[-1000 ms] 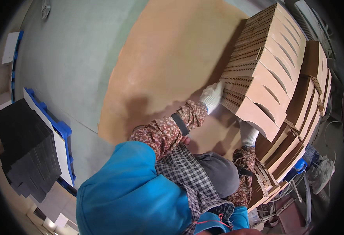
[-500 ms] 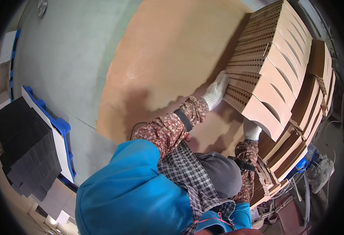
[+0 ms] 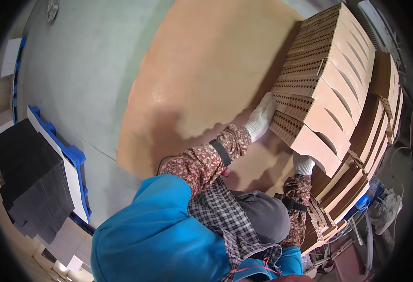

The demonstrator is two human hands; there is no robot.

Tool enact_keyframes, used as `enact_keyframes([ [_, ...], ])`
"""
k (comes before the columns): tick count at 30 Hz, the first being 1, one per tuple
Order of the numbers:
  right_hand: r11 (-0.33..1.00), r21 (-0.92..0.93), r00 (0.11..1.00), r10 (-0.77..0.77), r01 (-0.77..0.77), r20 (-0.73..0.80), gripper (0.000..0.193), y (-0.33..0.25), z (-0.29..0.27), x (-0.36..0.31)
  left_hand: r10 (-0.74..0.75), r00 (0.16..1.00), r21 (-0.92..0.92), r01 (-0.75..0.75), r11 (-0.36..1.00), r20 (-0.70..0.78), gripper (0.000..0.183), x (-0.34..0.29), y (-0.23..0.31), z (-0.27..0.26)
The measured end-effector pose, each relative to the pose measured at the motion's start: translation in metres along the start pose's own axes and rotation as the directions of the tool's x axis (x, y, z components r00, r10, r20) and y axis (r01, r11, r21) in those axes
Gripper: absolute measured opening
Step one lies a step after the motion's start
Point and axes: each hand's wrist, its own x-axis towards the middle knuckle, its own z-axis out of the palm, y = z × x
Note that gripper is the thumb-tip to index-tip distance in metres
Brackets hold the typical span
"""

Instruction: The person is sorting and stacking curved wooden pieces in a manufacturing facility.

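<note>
A row of tan boards [image 3: 328, 115] stands pressed together at the right, with dark holes along one face and curved slots on the other. My left hand [image 3: 261, 117], in a white knit glove, grips the holed side of the boards near their close end. My right hand [image 3: 303, 163], gloved the same way, holds the close end from below. The boards hide most of its fingers. Both forearms wear floral sleeves with dark straps.
A large tan sheet [image 3: 206, 70] lies on the grey floor [image 3: 91, 66]. More curved tan boards [image 3: 378, 127] are stacked to the right. A stack of black sheets [image 3: 32, 178] sits at the left beside a blue pallet [image 3: 72, 155]. A plastic bag [image 3: 386, 209] lies at the lower right.
The scene sits slightly lower in the picture. Both hands keep their places on the boards, with no clear movement against them.
</note>
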Motion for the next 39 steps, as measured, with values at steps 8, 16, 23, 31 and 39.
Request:
enact_keyframes([
  [8, 0.994, -0.089, 0.998, -0.058, 0.058, 0.01, 0.039, 0.011, 0.013, -0.002, 0.01, 1.0, -0.034, -0.01, 0.999, -0.005, 0.068, 0.003, -0.005, 0.001],
  [16, 0.998, 0.054, 0.996, -0.046, 0.043, 0.072, 0.035, 0.019, 0.003, -0.003, -0.069, 0.992, 0.019, 0.068, 0.998, 0.103, 0.074, 0.006, -0.001, -0.011],
  [23, 0.999, 0.039, 0.973, -0.027, 0.018, 0.23, 0.036, 0.03, 0.017, -0.011, 0.124, 0.99, 0.145, -0.132, 0.981, 0.062, 0.073, 0.028, -0.013, -0.024],
  [31, 1.0, -0.006, 0.978, -0.006, 0.008, 0.208, 0.04, 0.065, 0.057, -0.038, 0.075, 0.981, 0.111, -0.096, 0.989, 0.181, 0.074, 0.043, -0.016, -0.001],
  [39, 0.998, 0.049, 0.981, 0.017, -0.027, 0.193, 0.041, 0.051, 0.038, -0.021, 0.087, 0.987, 0.147, -0.107, 0.983, 0.136, 0.083, 0.041, -0.011, -0.013],
])
